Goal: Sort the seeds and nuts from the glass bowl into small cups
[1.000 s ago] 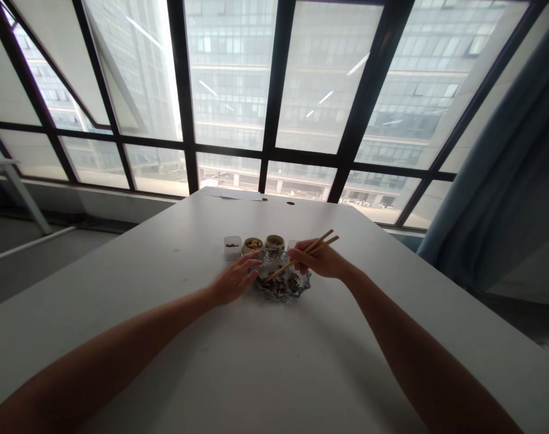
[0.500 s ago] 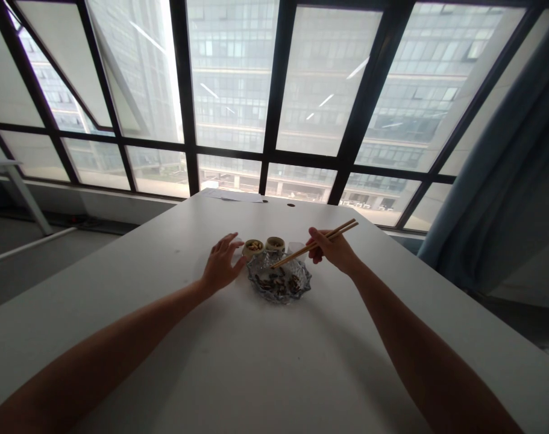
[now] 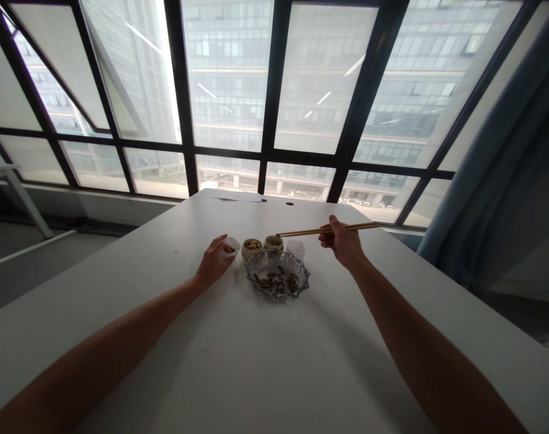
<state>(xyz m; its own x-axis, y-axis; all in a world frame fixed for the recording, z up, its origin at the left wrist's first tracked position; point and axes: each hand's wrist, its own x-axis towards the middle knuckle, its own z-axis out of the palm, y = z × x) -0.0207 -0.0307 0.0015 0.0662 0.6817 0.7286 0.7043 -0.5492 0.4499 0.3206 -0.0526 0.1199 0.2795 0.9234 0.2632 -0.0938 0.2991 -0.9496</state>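
My left hand (image 3: 212,263) is closed around a small white cup (image 3: 234,248) with something dark inside, thumb in front and fingers behind. In my right hand (image 3: 341,242) is a pair of chopsticks (image 3: 304,232), held almost level. Their tips are over a small pale bowl (image 3: 273,243); whether they pinch anything is too small to tell. Left of that stands a similar bowl (image 3: 252,248) of yellowish nut-like pieces. In front lies a scalloped clear glass bowl (image 3: 278,295) holding dark, mixed pieces. A second white cup (image 3: 296,249) stands at its right rear.
All of this stands on a long white table (image 3: 256,361). White paper (image 3: 238,196) lies at its far end, near two dark round spots. Beyond are large windows (image 3: 229,78), and a blue curtain (image 3: 477,181) hangs at right.
My left hand has moved left, from beside the glass bowl onto the white cup. My right hand has risen slightly, swinging the chopstick tips from the glass bowl to the small pale bowl.
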